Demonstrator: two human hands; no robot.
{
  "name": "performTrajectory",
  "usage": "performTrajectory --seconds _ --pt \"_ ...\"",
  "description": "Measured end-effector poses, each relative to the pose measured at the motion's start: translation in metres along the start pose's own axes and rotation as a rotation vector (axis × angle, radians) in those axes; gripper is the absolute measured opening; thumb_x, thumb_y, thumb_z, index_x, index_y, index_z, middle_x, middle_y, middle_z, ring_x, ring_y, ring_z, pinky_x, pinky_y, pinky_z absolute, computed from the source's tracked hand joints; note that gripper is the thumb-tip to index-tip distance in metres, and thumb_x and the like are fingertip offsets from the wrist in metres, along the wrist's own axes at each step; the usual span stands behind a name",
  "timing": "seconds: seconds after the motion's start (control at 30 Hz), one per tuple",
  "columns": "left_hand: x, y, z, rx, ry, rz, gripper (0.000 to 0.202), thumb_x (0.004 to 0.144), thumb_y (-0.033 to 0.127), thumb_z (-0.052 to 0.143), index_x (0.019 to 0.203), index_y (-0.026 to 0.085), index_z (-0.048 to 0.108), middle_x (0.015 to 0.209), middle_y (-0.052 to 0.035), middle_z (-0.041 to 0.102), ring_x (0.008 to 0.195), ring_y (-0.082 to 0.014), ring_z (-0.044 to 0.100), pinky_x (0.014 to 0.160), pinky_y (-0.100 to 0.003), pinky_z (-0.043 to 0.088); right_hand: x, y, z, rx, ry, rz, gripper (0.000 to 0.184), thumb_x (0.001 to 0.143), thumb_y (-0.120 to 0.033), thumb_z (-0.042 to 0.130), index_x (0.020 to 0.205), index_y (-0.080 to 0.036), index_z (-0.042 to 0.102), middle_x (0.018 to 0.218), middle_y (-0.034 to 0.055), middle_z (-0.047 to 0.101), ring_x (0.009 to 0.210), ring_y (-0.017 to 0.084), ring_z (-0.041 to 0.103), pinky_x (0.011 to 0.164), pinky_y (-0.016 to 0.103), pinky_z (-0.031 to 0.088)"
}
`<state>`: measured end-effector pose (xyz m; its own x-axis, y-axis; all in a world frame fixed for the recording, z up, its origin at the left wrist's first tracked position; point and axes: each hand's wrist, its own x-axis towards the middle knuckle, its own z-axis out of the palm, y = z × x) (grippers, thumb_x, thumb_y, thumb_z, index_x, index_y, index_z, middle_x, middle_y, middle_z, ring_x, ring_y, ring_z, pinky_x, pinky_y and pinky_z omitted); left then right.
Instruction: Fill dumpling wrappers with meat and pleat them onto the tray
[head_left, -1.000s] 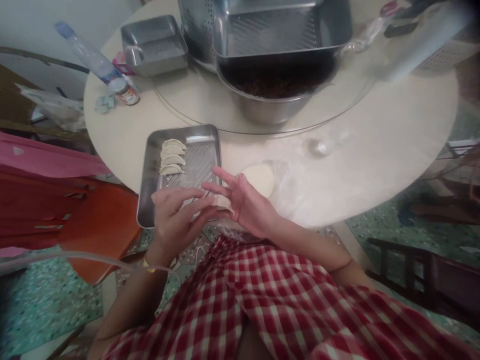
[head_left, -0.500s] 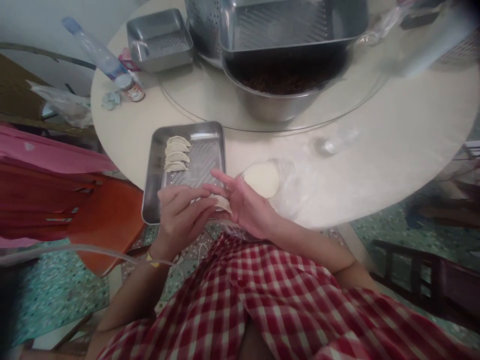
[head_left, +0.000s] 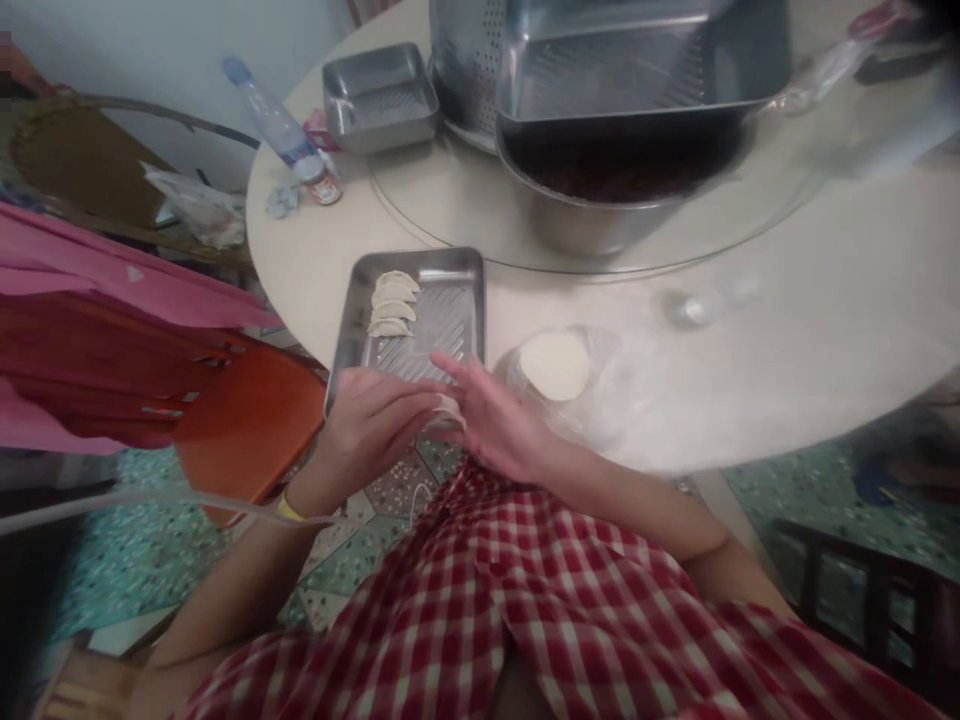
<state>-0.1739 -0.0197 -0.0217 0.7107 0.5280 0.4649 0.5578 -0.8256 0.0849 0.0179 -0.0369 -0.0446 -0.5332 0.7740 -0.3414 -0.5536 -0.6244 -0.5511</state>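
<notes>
Between my two hands, just off the table's near edge, is a pale dumpling (head_left: pixel 448 411), partly covered by fingers. My left hand (head_left: pixel 379 415) pinches it from the left side. My right hand (head_left: pixel 499 415) holds it from the right, the index finger stretched out. Beyond my hands lies a metal tray (head_left: pixel 450 262) with several folded dumplings (head_left: pixel 394 305) lined up on its left side. To the right of my right hand, round dough wrappers (head_left: pixel 555 366) rest on a clear plastic bag (head_left: pixel 611 385).
On the glass turntable (head_left: pixel 517 250) stands a large metal bowl (head_left: pixel 585 225) of dark filling, with a deep tray (head_left: pixel 615 75) above it. A smaller tray (head_left: pixel 382 100), a bottle (head_left: pixel 266 115) and a jar (head_left: pixel 319 180) stand at the back left. An orange chair (head_left: pixel 247 420) is on the left.
The camera view has shifted, so the table and tray appear farther right. Both hands stay together on the dumpling, with only small finger movements.
</notes>
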Motion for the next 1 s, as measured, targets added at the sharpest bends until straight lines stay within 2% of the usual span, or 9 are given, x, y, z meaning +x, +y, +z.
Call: performTrajectory --seconds 0.1,0.2,0.33,0.43,0.63,1.0 --pt "-0.009 -0.021 -0.004 0.058 -0.007 -0.106 0.010 0.095 0.023 0.057 0.096 0.020 0.066 0.083 -0.0023 0.073 0.077 -0.0166 0.064 0.076 -0.034 0.043 -0.004 0.001 -0.006 -0.062 0.043 -0.091 0.057 0.094 -0.064 0.044 0.142 -0.032 0.045 0.149 0.0070 0.049 0.134 0.019 0.051 0.117 0.046 0.036" --pt "-0.018 -0.052 -0.002 0.173 -0.117 -0.291 0.024 0.098 0.033 0.050 0.091 0.022 0.070 0.082 -0.0037 0.074 0.077 -0.0190 0.062 0.074 -0.036 0.040 -0.009 -0.003 -0.013 -0.080 0.077 -0.213 0.059 0.091 -0.067 0.047 0.139 -0.032 0.048 0.146 0.0058 0.053 0.134 0.019 0.051 0.116 0.046 0.037" --pt "-0.021 -0.091 0.009 0.208 -0.180 -0.330 0.031 0.097 0.039 0.047 0.087 0.023 0.072 0.079 -0.0055 0.073 0.079 -0.0226 0.061 0.074 -0.038 0.037 -0.015 -0.007 -0.019 -0.117 0.149 -0.317 0.060 0.088 -0.068 0.050 0.137 -0.033 0.051 0.141 0.0048 0.058 0.129 0.021 0.055 0.113 0.047 0.041" --pt "-0.018 -0.109 0.019 0.218 -0.261 -0.317 0.035 0.098 0.042 0.043 0.086 0.023 0.071 0.081 -0.0057 0.074 0.080 -0.0234 0.061 0.073 -0.038 0.035 -0.018 -0.007 -0.021 -0.132 0.160 -0.348 0.059 0.088 -0.068 0.051 0.136 -0.033 0.051 0.140 0.0050 0.059 0.128 0.022 0.056 0.112 0.047 0.042" --pt "-0.014 -0.120 0.029 0.218 -0.305 -0.267 0.034 0.100 0.040 0.042 0.090 0.023 0.070 0.081 -0.0056 0.073 0.081 -0.0234 0.060 0.073 -0.037 0.032 -0.020 -0.007 -0.025 -0.142 0.156 -0.400 0.054 0.091 -0.065 0.050 0.134 -0.033 0.052 0.136 0.0044 0.063 0.124 0.020 0.059 0.108 0.044 0.046" --pt "-0.014 -0.118 0.032 0.183 -0.309 -0.288 0.024 0.097 0.036 0.048 0.095 0.026 0.069 0.087 -0.0053 0.072 0.087 -0.0240 0.059 0.078 -0.039 0.034 -0.023 -0.010 -0.028 -0.195 0.179 -0.424 0.054 0.092 -0.065 0.046 0.136 -0.034 0.051 0.135 0.0050 0.063 0.123 0.022 0.060 0.106 0.046 0.047"
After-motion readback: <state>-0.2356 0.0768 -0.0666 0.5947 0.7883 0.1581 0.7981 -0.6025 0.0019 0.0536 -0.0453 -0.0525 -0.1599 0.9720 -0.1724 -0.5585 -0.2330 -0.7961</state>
